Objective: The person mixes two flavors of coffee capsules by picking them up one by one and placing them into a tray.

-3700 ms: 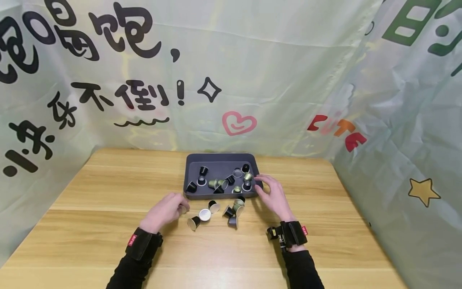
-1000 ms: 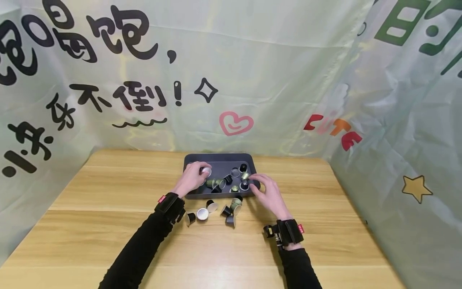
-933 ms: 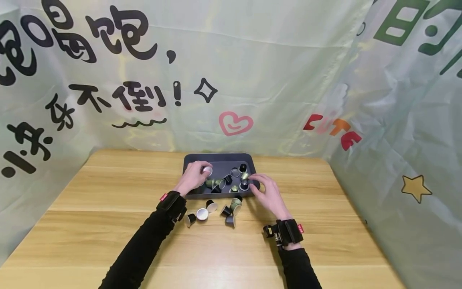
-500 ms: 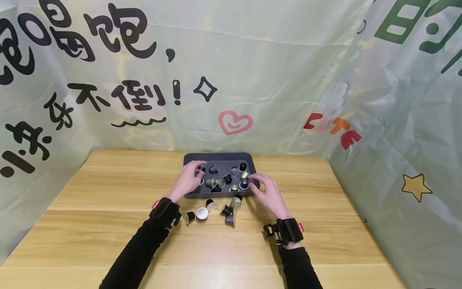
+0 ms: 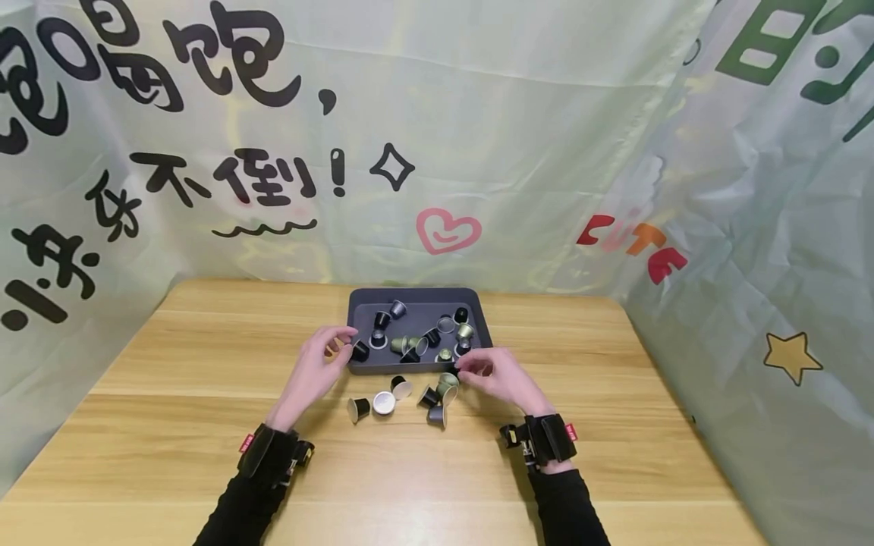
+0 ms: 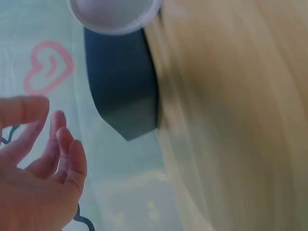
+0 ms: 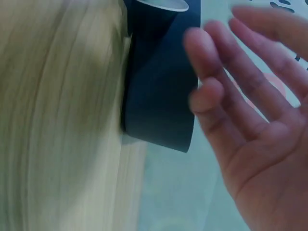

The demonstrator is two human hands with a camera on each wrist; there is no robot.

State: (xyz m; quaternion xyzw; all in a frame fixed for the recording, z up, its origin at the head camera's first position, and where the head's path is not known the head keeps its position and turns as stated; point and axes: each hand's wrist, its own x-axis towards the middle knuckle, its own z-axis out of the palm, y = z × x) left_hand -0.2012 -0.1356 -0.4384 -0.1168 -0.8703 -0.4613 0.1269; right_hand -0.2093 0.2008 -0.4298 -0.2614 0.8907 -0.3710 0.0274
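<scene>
small flared pods [image 5: 432, 337], black, green and grey, lie tumbled in a dark, round-cornered tray [image 5: 423, 314]; its near wall divides them from others on the wood-grained table [image 5: 410, 470]. left hand [image 5: 314, 370] by the tray's left edge, right hand [image 5: 504, 374] at its near right corner, both released, fingers loosely bent.

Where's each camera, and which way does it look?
Head: worn on the person's head, looking forward and down at the table, tray and pods; left hand, right hand and sleeves show.
Left wrist: worn there, looking toward the tray, picture tipped sideways; left hand shows.
Right wrist: worn there, also facing the tray, tipped sideways; right hand shows.
Shared: head and left wrist both see the tray and pink heart.
</scene>
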